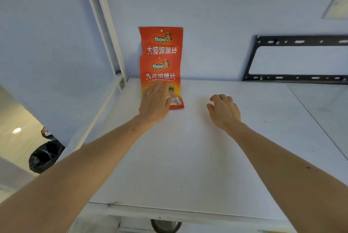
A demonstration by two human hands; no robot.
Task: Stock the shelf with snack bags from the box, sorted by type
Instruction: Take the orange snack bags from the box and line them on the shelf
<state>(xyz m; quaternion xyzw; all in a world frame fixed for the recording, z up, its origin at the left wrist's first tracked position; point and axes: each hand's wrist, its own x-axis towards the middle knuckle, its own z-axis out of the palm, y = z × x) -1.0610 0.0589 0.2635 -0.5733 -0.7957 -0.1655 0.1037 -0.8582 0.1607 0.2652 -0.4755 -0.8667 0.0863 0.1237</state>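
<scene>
Left hand (156, 104) lies flat with fingers spread on the front bag (162, 80), hiding its lower left; right hand (224, 110) hovers loosely curled and empty over the shelf (188, 157). Two red snack bags show, the back bag (161, 40) leaning on the wall, its lower half covered by the front one.

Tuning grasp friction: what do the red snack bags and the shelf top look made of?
Red snack bags: probably plastic film, slightly glossy; printed, flat top seal with a punched hang hole. Shelf top: looks like matte white painted or laminated board; core unclear.
</scene>
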